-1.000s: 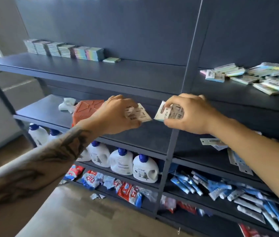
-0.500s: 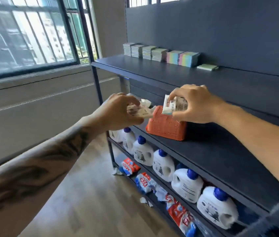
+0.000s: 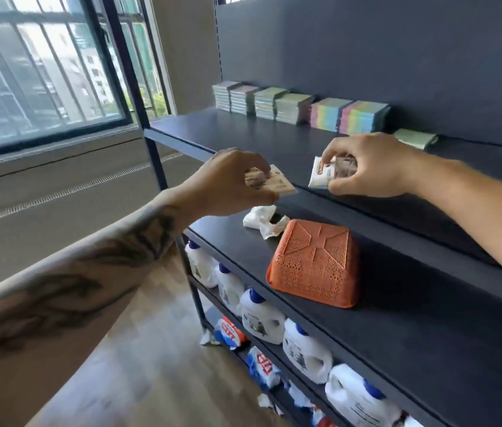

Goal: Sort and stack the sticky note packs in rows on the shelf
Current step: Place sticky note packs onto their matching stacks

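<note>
My left hand (image 3: 231,183) pinches a sticky note pack (image 3: 277,184) by its near end, held flat in front of the top shelf (image 3: 243,140). My right hand (image 3: 373,167) grips a second pack (image 3: 325,174) with its white label end facing left, just over the shelf's front edge. A row of stacked packs (image 3: 299,110) lines the back of the shelf, from grey-green stacks on the left to rainbow ones on the right. One thin green pack (image 3: 417,139) lies alone at the row's right end, just behind my right hand.
An upturned orange basket (image 3: 317,266) and crumpled white paper (image 3: 263,220) sit on the shelf below. White detergent bottles (image 3: 262,314) fill the lower shelf, with loose packets beneath. A barred window (image 3: 43,72) and a dark upright post (image 3: 139,97) stand at the left.
The view has swung left along the shelving. Both hands, each still holding its pack, have risen from the middle shelf level to the front of the top shelf near the stacked row.
</note>
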Available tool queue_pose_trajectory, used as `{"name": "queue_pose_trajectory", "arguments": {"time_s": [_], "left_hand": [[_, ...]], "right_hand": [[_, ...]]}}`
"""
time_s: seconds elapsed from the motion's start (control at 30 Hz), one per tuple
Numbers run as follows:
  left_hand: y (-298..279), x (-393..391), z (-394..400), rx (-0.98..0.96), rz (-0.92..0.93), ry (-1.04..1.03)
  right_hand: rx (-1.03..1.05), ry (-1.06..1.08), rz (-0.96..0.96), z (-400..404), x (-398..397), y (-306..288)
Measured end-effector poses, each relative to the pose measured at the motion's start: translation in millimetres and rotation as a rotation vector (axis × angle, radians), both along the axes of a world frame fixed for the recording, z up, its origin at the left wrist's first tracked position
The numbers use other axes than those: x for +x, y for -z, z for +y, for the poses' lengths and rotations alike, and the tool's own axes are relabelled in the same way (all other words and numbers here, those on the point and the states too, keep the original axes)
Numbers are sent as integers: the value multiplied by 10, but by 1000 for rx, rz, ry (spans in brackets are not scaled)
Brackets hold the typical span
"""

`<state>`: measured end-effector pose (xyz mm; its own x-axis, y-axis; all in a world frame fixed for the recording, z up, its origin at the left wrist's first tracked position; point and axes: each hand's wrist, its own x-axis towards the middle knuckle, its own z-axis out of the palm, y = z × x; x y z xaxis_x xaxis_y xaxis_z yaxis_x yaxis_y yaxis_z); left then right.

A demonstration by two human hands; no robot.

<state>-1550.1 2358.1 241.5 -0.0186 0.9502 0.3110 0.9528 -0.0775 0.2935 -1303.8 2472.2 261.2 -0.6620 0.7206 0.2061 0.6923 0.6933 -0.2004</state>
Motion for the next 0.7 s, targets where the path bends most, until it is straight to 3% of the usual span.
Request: {"name": "queue_pose_trajectory", "arguments": {"time_s": [0.17,0.43,0.7], "left_hand": [[18,136,917,-29,24,180],[-38,359,2181,-200,63,526],[-324,510,2843,-335,99,817]], "right_hand": [[-59,164,-9,398,331,77],[-155,461,133,757,562,188],[-293,553,141,936,517,115]]}}
